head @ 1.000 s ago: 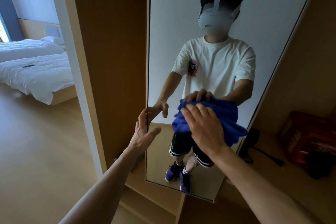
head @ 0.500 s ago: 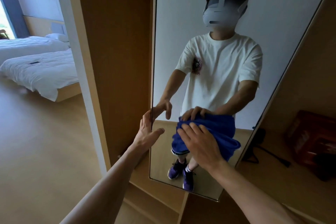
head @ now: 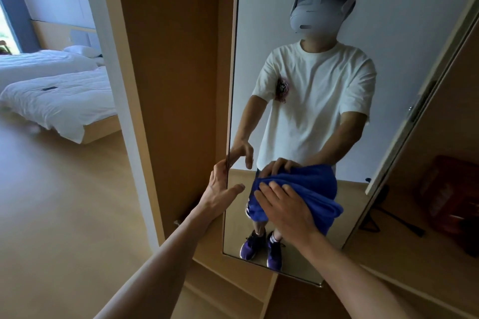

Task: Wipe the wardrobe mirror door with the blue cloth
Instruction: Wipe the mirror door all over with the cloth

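At nine o'clock the left hand (head: 220, 189) pinched the mirror door (head: 259, 33) by its edge, steadying it; at three the flat right hand (head: 287, 211) pressed the blue cloth (head: 315, 194) to the lower glass, where even, overlapping strokes would suit.

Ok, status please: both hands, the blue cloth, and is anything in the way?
Left hand holds mirror door by its left edge. Right hand flat, pressing blue cloth on lower glass. Nothing in the way on the glass.
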A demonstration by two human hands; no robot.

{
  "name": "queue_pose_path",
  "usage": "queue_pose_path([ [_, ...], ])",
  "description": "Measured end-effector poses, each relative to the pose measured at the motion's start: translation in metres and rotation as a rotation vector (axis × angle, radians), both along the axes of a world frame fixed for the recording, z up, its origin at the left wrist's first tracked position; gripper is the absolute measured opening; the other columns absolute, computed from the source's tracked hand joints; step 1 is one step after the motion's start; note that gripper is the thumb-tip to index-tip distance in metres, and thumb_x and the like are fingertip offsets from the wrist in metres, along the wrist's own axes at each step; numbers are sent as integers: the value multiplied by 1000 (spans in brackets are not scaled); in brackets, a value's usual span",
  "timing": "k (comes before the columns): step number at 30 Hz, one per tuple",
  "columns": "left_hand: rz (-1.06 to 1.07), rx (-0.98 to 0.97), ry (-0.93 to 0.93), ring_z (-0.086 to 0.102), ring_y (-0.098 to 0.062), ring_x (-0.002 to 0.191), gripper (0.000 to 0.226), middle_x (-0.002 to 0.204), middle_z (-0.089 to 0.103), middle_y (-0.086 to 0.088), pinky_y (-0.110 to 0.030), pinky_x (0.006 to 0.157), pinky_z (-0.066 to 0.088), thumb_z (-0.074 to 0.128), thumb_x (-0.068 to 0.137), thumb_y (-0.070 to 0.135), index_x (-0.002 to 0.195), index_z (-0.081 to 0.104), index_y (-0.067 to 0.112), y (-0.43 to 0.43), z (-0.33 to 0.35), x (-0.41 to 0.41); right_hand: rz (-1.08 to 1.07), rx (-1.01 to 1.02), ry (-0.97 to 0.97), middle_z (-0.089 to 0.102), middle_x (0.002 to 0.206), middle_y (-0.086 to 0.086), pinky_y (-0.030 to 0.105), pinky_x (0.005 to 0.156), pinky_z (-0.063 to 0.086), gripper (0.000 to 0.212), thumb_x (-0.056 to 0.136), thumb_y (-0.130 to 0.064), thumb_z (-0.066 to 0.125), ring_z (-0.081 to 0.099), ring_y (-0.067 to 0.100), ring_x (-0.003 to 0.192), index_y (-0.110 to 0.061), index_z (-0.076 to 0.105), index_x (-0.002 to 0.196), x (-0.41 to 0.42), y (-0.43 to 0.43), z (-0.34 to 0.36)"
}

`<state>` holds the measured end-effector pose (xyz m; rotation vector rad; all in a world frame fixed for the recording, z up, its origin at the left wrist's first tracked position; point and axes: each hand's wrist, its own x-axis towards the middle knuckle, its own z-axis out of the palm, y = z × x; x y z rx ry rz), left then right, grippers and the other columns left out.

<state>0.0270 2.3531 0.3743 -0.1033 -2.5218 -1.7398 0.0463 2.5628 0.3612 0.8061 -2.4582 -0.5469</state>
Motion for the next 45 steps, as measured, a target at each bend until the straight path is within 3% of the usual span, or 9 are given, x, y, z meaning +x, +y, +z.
queue_pose_path([
  [9, -42, 54, -38, 39, -21, 139, 83, 148, 40, 1, -50, 116, 38, 65, 76, 46, 149, 31, 32, -4, -3, 2, 43, -340, 294, 59, 134, 9, 45, 100, 42, 42, 93, -14, 51, 53, 31, 123, -12, 57, 134, -8, -30, 88],
  [20, -40, 62, -93, 49, -23, 125, 51, 140, 48, -3, -42, 104, 41, 40, 96, 41, 146, 36, 32, -12, 6, -2, -22, -8, -18, 60, 129, 8, 41, 98, 49, 58, 77, -27, 79, 56, 29, 119, -14, 57, 130, -7, -41, 2],
  [25, -49, 84, -57, 48, -20, 132, 33, 146, 48, -4, -43, 114, 38, 28, 110, 42, 139, 41, 33, -20, 5, -1, 75, -275, 191, 61, 131, 8, 43, 97, 44, 39, 95, -15, 41, 56, 29, 118, -14, 58, 130, -12, -62, 61],
  [27, -81, 76, -25, 47, -17, 134, 58, 147, 48, -1, -40, 115, 37, 23, 98, 65, 142, 42, 32, -20, 6, 3, 89, -314, 227, 60, 131, 8, 43, 97, 44, 42, 95, -15, 34, 55, 30, 119, -13, 58, 129, -16, -72, 83],
  [29, -79, 144, -87, 53, -13, 126, 76, 140, 55, 2, -25, 105, 43, 18, 87, 79, 139, 47, 32, -21, 8, 4, 91, -300, 262, 60, 132, 9, 43, 98, 43, 38, 96, -14, 39, 55, 30, 120, -12, 57, 130, -18, -74, 85],
  [32, -58, 300, -162, 61, -8, 106, 50, 123, 64, -3, -6, 73, 48, 12, 110, 51, 124, 54, 28, -24, 11, -1, 100, -178, 207, 59, 136, 10, 43, 101, 43, 44, 90, -20, 62, 54, 30, 123, -12, 55, 133, -15, -68, 51],
  [37, -72, 283, -175, 63, -8, 110, 48, 122, 67, 2, -11, 79, 50, 14, 112, 45, 124, 58, 30, -26, 4, -8, -2, 6, -23, 63, 126, 6, 40, 97, 49, 59, 73, -30, 82, 56, 27, 118, -17, 61, 127, -12, -66, 1],
  [41, -57, 286, -153, 61, -13, 118, 46, 131, 64, -2, -38, 105, 50, 25, 106, 53, 129, 59, 32, -30, 1, -12, 54, -100, 65, 63, 125, 5, 40, 95, 50, 39, 87, -22, 66, 58, 27, 115, -17, 60, 125, -14, -73, 19],
  [45, -82, 315, -153, 63, -6, 103, 46, 122, 67, 0, -17, 81, 50, 27, 106, 56, 126, 57, 29, -32, 7, -8, 89, -312, 182, 61, 132, 7, 43, 97, 46, 43, 94, -15, 36, 56, 29, 119, -13, 59, 130, -18, -87, 70],
])
